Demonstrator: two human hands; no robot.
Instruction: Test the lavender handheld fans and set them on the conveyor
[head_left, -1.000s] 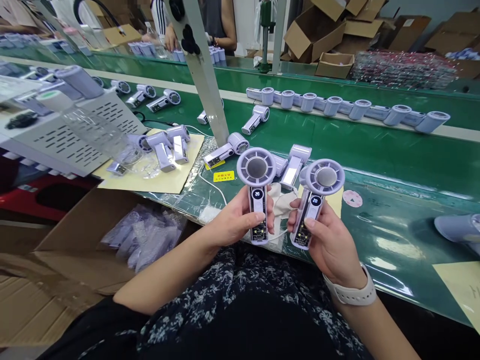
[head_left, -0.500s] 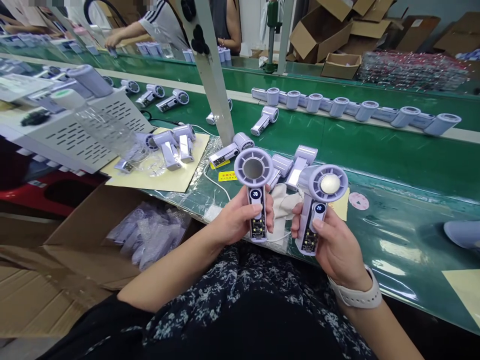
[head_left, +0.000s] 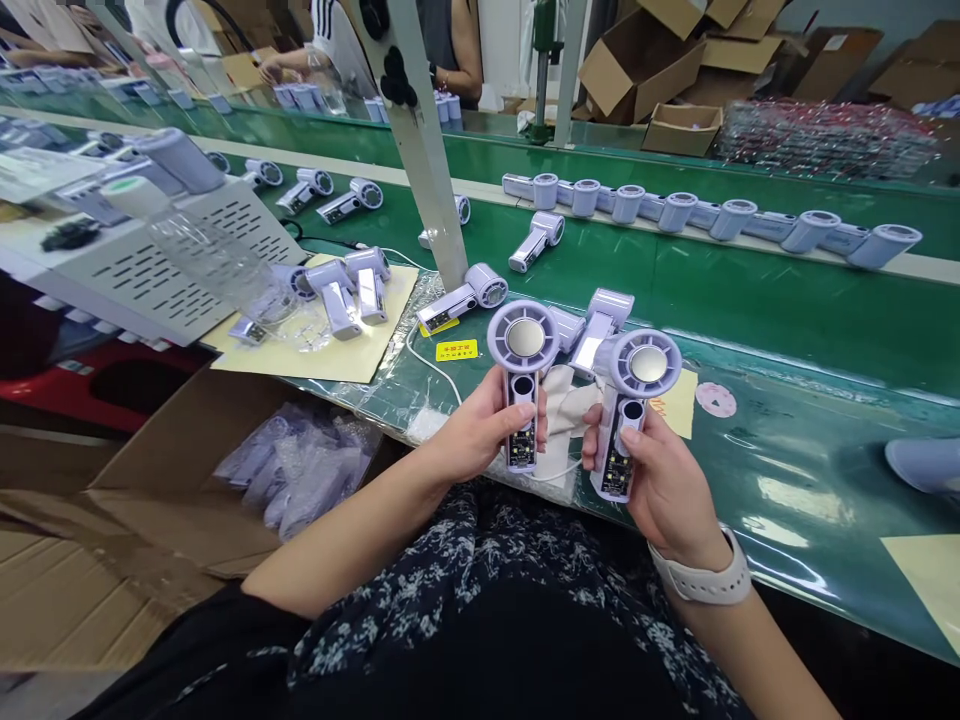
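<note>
A long, glossy green worktable (head_left: 735, 470) is running across the workshop, while one open brown cardboard box (head_left: 169, 430) holding clear plastic bags is standing below its near edge. One pale metal post (head_left: 431, 160) is rising from the table, and seven lavender plastic handheld fans (head_left: 679, 212) are lying in a line along the white strip beyond. At the near edge, a person's left hand (head_left: 484, 425) is gripping one round-headed lavender fan with a dark display (head_left: 522, 378) by the handle, thumb on its front; the right hand (head_left: 667, 475) is holding a second, matching fan (head_left: 634, 405) the same way. The pair are facing the wearer, heads up, well clear of touching. Two more lavender fans (head_left: 602, 330) are lying just behind them. One crumpled white cloth (head_left: 561, 410) is resting behind the handles; one pale wristband (head_left: 709, 582) is circling the right wrist. One round pink sticker (head_left: 716, 400) and one rectangular yellow label (head_left: 456, 351) are marking the tabletop.
</note>
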